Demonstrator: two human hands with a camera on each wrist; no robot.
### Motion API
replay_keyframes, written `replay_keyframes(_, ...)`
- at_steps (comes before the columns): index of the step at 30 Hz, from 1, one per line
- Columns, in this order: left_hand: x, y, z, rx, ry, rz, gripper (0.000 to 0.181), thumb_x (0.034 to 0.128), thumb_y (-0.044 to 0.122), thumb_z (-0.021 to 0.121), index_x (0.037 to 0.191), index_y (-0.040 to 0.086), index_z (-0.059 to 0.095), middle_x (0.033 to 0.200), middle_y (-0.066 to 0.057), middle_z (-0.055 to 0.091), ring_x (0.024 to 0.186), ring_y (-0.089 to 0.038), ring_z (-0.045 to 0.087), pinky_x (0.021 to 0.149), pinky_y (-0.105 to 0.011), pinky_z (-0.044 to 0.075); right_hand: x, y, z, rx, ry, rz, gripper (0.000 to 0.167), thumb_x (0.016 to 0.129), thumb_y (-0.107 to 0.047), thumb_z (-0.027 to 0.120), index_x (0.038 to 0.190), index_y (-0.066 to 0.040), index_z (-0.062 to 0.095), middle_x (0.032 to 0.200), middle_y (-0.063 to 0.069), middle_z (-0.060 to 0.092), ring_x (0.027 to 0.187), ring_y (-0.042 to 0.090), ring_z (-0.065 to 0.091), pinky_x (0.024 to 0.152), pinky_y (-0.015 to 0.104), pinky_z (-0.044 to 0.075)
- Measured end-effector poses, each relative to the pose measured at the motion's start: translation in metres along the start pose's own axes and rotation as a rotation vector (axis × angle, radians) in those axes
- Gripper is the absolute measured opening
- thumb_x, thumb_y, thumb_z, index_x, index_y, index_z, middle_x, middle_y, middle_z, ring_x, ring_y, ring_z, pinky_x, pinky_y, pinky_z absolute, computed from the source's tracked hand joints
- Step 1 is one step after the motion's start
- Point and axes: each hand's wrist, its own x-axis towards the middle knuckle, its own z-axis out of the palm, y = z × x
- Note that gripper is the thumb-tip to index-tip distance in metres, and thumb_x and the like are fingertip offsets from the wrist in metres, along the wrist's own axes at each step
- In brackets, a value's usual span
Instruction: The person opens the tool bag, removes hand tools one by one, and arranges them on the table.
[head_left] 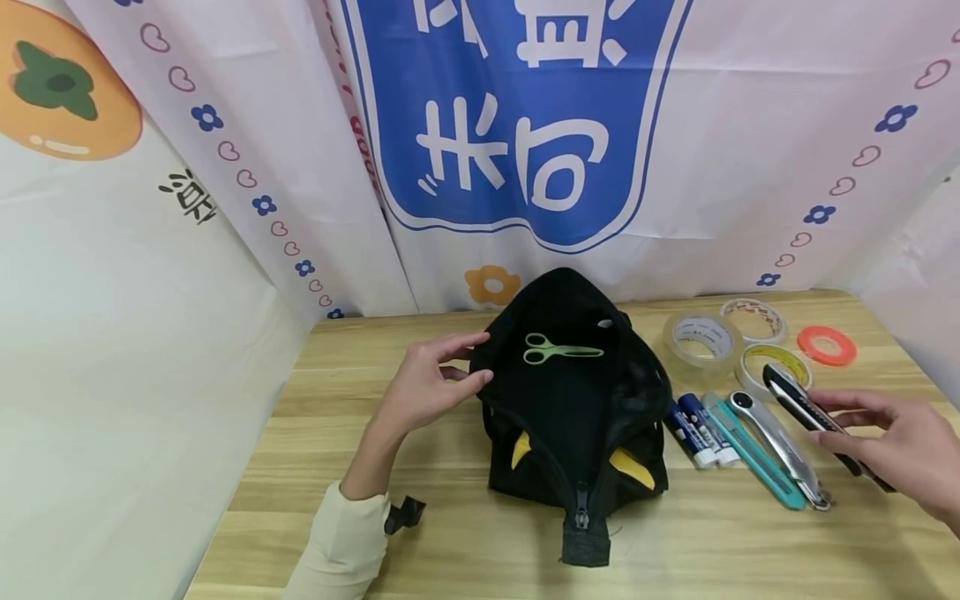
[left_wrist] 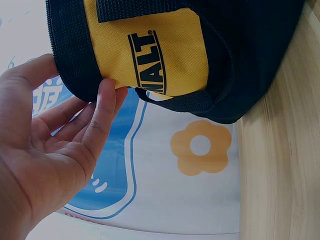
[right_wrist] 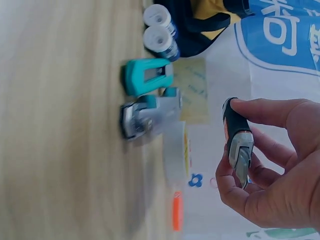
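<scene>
A black and yellow zippered tool bag stands unzipped, mouth wide, with green scissors inside. My left hand pinches the bag's left rim between thumb and fingers; the left wrist view shows the rim in that pinch. Over the table at the right, my right hand grips a black and silver utility knife, seen end-on in the right wrist view. Just left of this hand lie a silver utility knife and a teal utility knife.
Two blue glue sticks lie against the bag's right side. Behind the knives are a clear tape roll, two whitish tape rolls and an orange tape roll. A printed cloth hangs behind the wooden table.
</scene>
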Motion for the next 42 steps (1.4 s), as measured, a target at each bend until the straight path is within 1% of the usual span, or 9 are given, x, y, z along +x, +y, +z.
replay_keyframes(3, 0.0, 0.0, 0.0, 0.001, 0.001, 0.001, 0.049, 0.0957, 0.008, 0.08, 0.143, 0.005, 0.068, 0.146, -0.014, 0.068, 0.125, -0.034, 0.07, 0.088, -0.026, 0.067, -0.003, 0.01, 0.002, 0.012, -0.006, 0.013, 0.055, 0.087, -0.021, 0.091, 0.134, 0.0, 0.072, 0.094, -0.049, 0.054, 0.08, -0.023, 0.05, 0.053, 0.026, 0.054)
replay_keyframes(6, 0.001, -0.001, 0.0, -0.002, 0.001, 0.0, 0.049, 0.0956, 0.008, 0.08, 0.143, 0.005, 0.068, 0.145, -0.014, 0.068, 0.124, -0.033, 0.07, 0.088, -0.026, 0.067, -0.005, 0.015, 0.004, -0.013, -0.014, 0.041, 0.055, 0.088, -0.022, 0.09, 0.134, 0.001, 0.071, 0.095, -0.029, 0.07, 0.078, -0.023, 0.049, 0.053, 0.027, 0.053)
replay_keyframes(10, 0.001, -0.001, 0.0, -0.004, -0.002, 0.003, 0.049, 0.0957, 0.008, 0.08, 0.143, 0.005, 0.068, 0.146, -0.014, 0.068, 0.124, -0.033, 0.07, 0.088, -0.027, 0.067, -0.006, 0.024, 0.005, -0.025, -0.018, 0.069, 0.054, 0.089, -0.021, 0.089, 0.134, 0.003, 0.071, 0.093, -0.001, 0.078, 0.075, -0.02, 0.051, 0.051, 0.028, 0.053)
replay_keyframes(12, 0.001, -0.001, 0.0, -0.003, -0.003, 0.009, 0.049, 0.0958, 0.008, 0.08, 0.144, 0.005, 0.068, 0.146, -0.014, 0.068, 0.124, -0.033, 0.071, 0.088, -0.027, 0.067, -0.008, 0.031, 0.006, -0.023, -0.026, 0.078, 0.054, 0.089, -0.024, 0.09, 0.133, 0.002, 0.071, 0.094, -0.002, 0.078, 0.075, -0.02, 0.051, 0.052, 0.028, 0.053)
replay_keyframes(18, 0.001, -0.002, -0.001, 0.005, 0.001, 0.023, 0.049, 0.0956, 0.008, 0.08, 0.143, 0.005, 0.068, 0.146, -0.014, 0.068, 0.123, -0.032, 0.071, 0.087, -0.027, 0.067, -0.008, 0.042, 0.009, -0.05, -0.062, 0.094, 0.069, 0.092, -0.033, 0.088, 0.14, 0.008, 0.062, 0.106, 0.018, 0.078, 0.076, -0.022, 0.047, 0.054, 0.026, 0.052)
replay_keyframes(25, 0.001, -0.002, 0.0, -0.005, 0.001, 0.017, 0.049, 0.0954, 0.007, 0.08, 0.143, 0.005, 0.068, 0.145, -0.014, 0.068, 0.123, -0.033, 0.071, 0.087, -0.026, 0.067, -0.005, 0.041, 0.011, -0.08, -0.064, 0.101, 0.069, 0.089, -0.032, 0.09, 0.14, 0.008, 0.064, 0.111, 0.022, 0.077, 0.075, -0.022, 0.045, 0.055, 0.023, 0.05)
replay_keyframes(32, 0.0, -0.002, 0.0, -0.007, 0.002, 0.008, 0.049, 0.0955, 0.007, 0.08, 0.143, 0.006, 0.068, 0.145, -0.014, 0.068, 0.123, -0.034, 0.071, 0.088, -0.027, 0.067, -0.001, 0.041, 0.013, -0.084, -0.101, 0.11, 0.07, 0.086, -0.029, 0.092, 0.138, 0.01, 0.065, 0.102, 0.016, 0.08, 0.074, -0.016, 0.052, 0.059, 0.019, 0.044)
replay_keyframes(38, 0.0, -0.001, 0.001, -0.011, -0.002, 0.004, 0.049, 0.0955, 0.008, 0.08, 0.143, 0.006, 0.069, 0.143, -0.014, 0.069, 0.122, -0.033, 0.071, 0.087, -0.026, 0.067, 0.0, 0.042, 0.016, -0.123, -0.116, 0.085, 0.065, 0.086, -0.03, 0.092, 0.132, 0.009, 0.069, 0.099, 0.016, 0.082, 0.073, -0.02, 0.053, 0.061, 0.013, 0.036)
replay_keyframes(42, 0.0, -0.001, 0.0, -0.01, 0.001, 0.002, 0.049, 0.0955, 0.008, 0.08, 0.143, 0.006, 0.068, 0.143, -0.013, 0.069, 0.122, -0.032, 0.072, 0.087, -0.026, 0.067, 0.002, 0.041, 0.016, -0.141, -0.136, 0.063, 0.063, 0.088, -0.028, 0.09, 0.131, 0.011, 0.067, 0.101, 0.02, 0.081, 0.071, -0.018, 0.054, 0.06, 0.012, 0.041)
